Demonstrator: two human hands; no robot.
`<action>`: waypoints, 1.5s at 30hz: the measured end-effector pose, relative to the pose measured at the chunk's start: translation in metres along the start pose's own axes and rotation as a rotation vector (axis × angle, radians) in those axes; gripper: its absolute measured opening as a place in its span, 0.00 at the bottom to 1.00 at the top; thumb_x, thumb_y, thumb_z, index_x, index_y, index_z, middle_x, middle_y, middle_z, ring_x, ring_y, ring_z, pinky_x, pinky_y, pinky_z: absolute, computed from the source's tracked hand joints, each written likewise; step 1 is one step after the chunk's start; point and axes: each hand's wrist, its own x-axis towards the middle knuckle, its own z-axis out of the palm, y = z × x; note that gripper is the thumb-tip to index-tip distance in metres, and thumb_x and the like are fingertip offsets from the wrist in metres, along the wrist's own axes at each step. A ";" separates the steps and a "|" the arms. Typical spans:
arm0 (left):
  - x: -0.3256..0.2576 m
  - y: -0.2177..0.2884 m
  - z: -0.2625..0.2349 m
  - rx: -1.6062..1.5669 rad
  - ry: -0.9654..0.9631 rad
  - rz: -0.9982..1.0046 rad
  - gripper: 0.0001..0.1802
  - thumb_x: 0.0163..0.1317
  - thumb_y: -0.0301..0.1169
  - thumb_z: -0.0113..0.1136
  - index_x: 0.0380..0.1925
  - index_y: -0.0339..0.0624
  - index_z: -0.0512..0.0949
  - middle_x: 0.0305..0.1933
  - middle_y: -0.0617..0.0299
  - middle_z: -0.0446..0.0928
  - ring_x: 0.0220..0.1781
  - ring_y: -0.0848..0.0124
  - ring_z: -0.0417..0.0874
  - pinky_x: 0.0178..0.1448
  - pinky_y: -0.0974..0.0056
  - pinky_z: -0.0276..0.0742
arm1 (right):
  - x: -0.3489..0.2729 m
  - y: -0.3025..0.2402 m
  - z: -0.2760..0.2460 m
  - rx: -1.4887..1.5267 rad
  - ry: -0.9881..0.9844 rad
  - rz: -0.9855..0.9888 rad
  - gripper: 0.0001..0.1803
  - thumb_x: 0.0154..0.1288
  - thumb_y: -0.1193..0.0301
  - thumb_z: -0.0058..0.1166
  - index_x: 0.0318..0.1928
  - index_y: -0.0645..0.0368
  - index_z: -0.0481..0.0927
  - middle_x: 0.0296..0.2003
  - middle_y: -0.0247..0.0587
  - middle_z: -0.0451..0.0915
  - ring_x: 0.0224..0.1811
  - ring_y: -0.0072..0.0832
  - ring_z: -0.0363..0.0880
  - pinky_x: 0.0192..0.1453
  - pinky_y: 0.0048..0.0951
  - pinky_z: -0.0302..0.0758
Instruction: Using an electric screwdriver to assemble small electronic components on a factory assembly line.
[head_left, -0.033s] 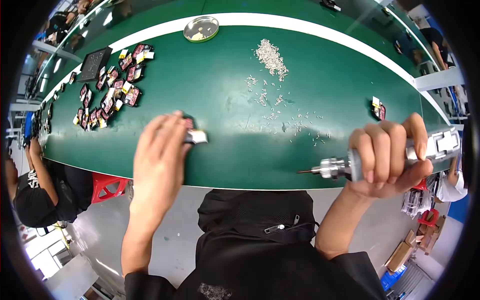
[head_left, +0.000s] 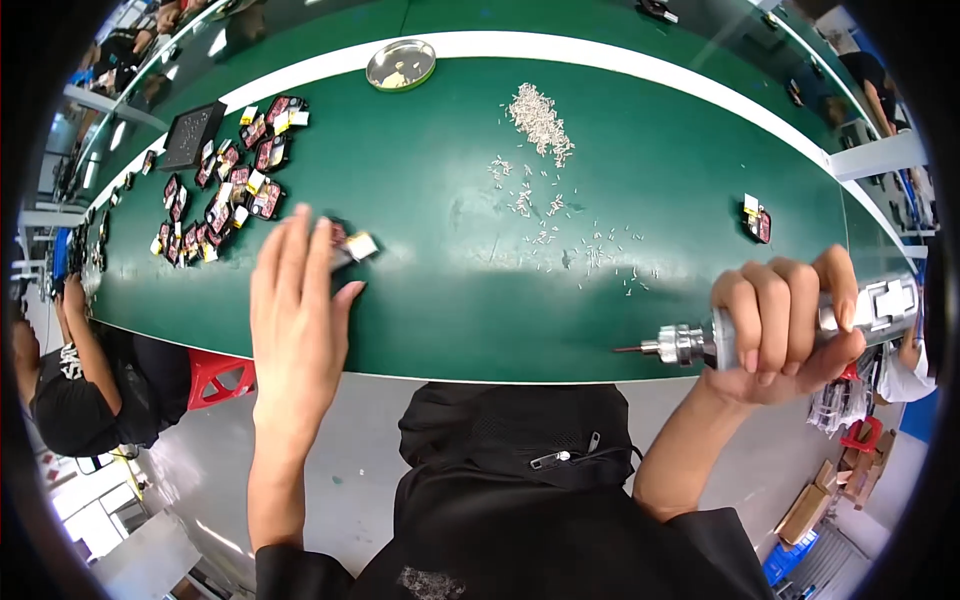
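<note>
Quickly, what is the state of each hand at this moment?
Left hand: open, fingers stretched flat, fingertips at a small dark part with a yellow tag on the green belt.
Right hand: closed around a silver electric screwdriver.

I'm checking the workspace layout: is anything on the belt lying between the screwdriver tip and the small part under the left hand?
Nothing visible does. The green belt is bare between the electric screwdriver in the right hand and the small part at the left hand. The scattered screws lie farther back.

The green table (head_left: 450, 300) carries a heap of small screws (head_left: 538, 118), a round metal dish (head_left: 400, 65), scattered red parts (head_left: 225, 195) and one lone part (head_left: 757, 222).
</note>
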 end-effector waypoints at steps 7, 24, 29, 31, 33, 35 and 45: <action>0.074 0.043 0.026 -0.257 0.131 0.201 0.17 0.51 0.20 0.63 0.43 0.35 0.76 0.47 0.54 0.74 0.46 0.58 0.77 0.44 0.59 0.77 | -0.036 -0.014 -0.008 -0.009 0.176 -0.023 0.09 0.69 0.66 0.51 0.36 0.52 0.65 0.13 0.25 0.64 0.11 0.16 0.63 0.19 0.22 0.65; 0.107 0.038 0.039 -0.288 0.041 0.217 0.04 0.60 0.20 0.52 0.30 0.34 0.67 0.29 0.53 0.70 0.33 0.55 0.74 0.37 0.54 0.70 | -0.062 -0.029 -0.010 0.093 0.298 -0.009 0.09 0.67 0.68 0.50 0.36 0.54 0.64 0.13 0.27 0.63 0.11 0.18 0.63 0.22 0.24 0.67; 0.080 0.056 0.035 -0.613 0.122 0.119 0.04 0.54 0.17 0.60 0.29 0.33 0.75 0.28 0.55 0.76 0.27 0.65 0.76 0.29 0.64 0.70 | -0.056 -0.022 -0.011 0.082 0.287 0.018 0.07 0.68 0.67 0.47 0.37 0.54 0.64 0.14 0.26 0.63 0.11 0.18 0.62 0.22 0.24 0.67; 0.058 0.067 0.033 -0.804 0.106 0.038 0.05 0.55 0.13 0.59 0.32 0.29 0.78 0.30 0.56 0.78 0.30 0.73 0.78 0.35 0.72 0.74 | -0.051 -0.013 -0.007 0.076 0.308 -0.011 0.06 0.70 0.66 0.44 0.38 0.54 0.65 0.14 0.26 0.62 0.11 0.18 0.61 0.23 0.24 0.67; 0.035 0.090 0.029 -1.122 0.049 -0.142 0.03 0.57 0.14 0.58 0.32 0.28 0.77 0.32 0.54 0.78 0.30 0.73 0.78 0.34 0.72 0.73 | -0.043 -0.005 0.001 0.061 0.345 -0.031 0.06 0.71 0.66 0.41 0.40 0.55 0.66 0.14 0.26 0.62 0.11 0.18 0.60 0.24 0.25 0.67; 0.018 0.105 0.016 -1.453 -0.070 -0.297 0.02 0.59 0.17 0.57 0.31 0.28 0.75 0.33 0.51 0.77 0.29 0.72 0.77 0.33 0.72 0.73 | -0.032 0.004 0.008 0.104 0.346 -0.117 0.07 0.73 0.66 0.41 0.41 0.57 0.66 0.15 0.27 0.61 0.13 0.18 0.60 0.26 0.24 0.65; 0.000 0.113 0.018 -1.995 -0.169 -0.314 0.03 0.62 0.18 0.55 0.33 0.27 0.76 0.35 0.49 0.76 0.30 0.72 0.77 0.32 0.72 0.75 | -0.018 0.015 0.024 0.139 0.390 -0.169 0.09 0.72 0.67 0.42 0.41 0.61 0.70 0.14 0.27 0.61 0.12 0.16 0.58 0.24 0.22 0.62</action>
